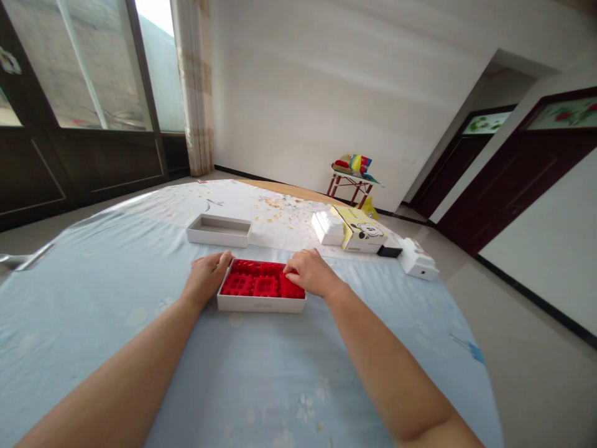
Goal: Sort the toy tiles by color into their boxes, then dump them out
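Observation:
A shallow white box [261,304] sits on the tablecloth in front of me, holding several red interlocking plastic pieces [237,284] with toothed edges and square window-like openings. My left hand [207,274] grips the box's left end, fingers closed along the rim. Over the right end, my right hand [311,272] has its fingers curled down on a red piece [291,287] inside the box; the undersides of those fingertips are hidden. Behind the box lies a second white tray-like box [219,235], open side up with a grey inside.
A light blue flowered tablecloth [261,373] covers the round table. Toward the back right stand a yellow cartoon box [361,230], a white moulded block [328,227], a small black box [390,250] and a white stepped box [418,259]. A small side table [352,180] stands by the wall.

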`<state>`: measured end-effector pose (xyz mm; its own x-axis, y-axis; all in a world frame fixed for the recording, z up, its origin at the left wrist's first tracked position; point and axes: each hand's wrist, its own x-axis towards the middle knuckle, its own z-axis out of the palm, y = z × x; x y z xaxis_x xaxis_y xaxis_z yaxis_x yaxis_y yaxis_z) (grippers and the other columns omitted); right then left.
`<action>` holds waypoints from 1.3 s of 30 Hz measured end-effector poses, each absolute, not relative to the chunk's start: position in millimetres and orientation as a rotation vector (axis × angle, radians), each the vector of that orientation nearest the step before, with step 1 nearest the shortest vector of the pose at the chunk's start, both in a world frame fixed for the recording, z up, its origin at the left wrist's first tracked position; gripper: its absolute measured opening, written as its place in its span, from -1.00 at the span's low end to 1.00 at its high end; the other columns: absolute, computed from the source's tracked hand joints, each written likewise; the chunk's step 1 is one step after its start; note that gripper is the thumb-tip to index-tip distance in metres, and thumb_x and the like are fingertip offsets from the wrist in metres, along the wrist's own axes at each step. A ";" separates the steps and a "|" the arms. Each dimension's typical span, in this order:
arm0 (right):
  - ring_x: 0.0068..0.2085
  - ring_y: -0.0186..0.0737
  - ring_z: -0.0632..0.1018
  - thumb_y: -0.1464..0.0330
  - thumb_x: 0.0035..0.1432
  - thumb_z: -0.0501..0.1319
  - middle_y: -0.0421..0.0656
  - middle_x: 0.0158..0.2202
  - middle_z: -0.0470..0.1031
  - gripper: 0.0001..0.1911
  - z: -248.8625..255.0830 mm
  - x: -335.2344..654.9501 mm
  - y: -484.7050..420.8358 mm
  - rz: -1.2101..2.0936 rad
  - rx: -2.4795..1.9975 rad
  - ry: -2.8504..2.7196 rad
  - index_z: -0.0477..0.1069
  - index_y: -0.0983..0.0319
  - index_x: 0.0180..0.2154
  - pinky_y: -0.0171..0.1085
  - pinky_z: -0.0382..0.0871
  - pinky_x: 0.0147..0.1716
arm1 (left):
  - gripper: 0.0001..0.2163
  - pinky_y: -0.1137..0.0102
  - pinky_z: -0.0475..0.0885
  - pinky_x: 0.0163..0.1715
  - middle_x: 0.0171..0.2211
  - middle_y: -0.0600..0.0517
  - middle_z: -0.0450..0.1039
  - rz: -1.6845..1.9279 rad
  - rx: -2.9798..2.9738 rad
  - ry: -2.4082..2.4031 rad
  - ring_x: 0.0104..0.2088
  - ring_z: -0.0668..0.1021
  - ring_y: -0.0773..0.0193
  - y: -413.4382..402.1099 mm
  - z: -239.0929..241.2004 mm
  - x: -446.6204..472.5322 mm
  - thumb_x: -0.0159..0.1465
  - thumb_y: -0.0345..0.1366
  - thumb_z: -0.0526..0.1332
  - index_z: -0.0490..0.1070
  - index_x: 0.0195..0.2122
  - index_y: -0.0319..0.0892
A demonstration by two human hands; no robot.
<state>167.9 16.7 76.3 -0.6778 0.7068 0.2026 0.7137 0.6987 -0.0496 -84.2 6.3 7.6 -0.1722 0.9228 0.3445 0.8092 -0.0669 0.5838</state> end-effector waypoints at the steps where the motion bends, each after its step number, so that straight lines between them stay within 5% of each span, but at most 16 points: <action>1: -0.23 -0.21 0.47 0.39 0.08 0.20 -0.17 -0.34 0.54 -0.86 75.4 168.1 18.3 0.000 -1.131 -2.704 0.55 0.14 -0.33 -0.24 0.19 -0.17 | -0.54 0.43 0.30 -0.35 -0.45 -0.01 0.55 1.062 1.910 2.030 -0.33 0.51 0.17 6.1 7.7 -84.1 0.22 -0.05 -0.14 0.48 -0.46 -0.16; 17: -0.28 -0.30 0.52 0.44 0.09 0.18 -0.19 -0.32 0.56 -0.81 66.9 179.6 25.3 0.410 -1.023 -2.600 0.56 0.17 -0.30 -0.37 0.31 -0.23 | -0.51 0.43 0.29 -0.36 -0.45 -0.03 0.54 1.021 1.937 2.050 -0.34 0.52 0.17 7.0 8.1 -84.1 0.24 -0.02 -0.17 0.46 -0.48 -0.17; 30: -0.32 -0.30 0.46 0.41 0.07 0.23 -0.16 -0.39 0.48 -0.89 56.6 180.5 33.8 0.398 -1.115 -2.397 0.54 0.23 -0.34 -0.34 0.28 -0.26 | -0.50 0.43 0.29 -0.37 -0.45 -0.03 0.53 1.019 1.932 2.046 -0.33 0.51 0.17 7.6 7.0 -84.2 0.24 -0.01 -0.18 0.46 -0.48 -0.17; 39: -0.21 -0.20 0.42 0.36 0.13 0.21 -0.13 -0.34 0.49 -0.90 69.2 171.6 25.2 -0.065 -1.163 -2.560 0.50 0.21 -0.36 -0.22 0.16 -0.15 | -0.50 0.43 0.28 -0.37 -0.47 -0.02 0.53 1.032 1.929 2.038 -0.36 0.51 0.18 7.0 8.4 -83.9 0.23 -0.02 -0.18 0.45 -0.48 -0.17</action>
<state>171.6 25.2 69.2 -0.6135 0.7251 0.3128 0.7401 0.6661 -0.0926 -83.9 7.0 8.4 -0.1608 0.9266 0.3400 0.8222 -0.0648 0.5655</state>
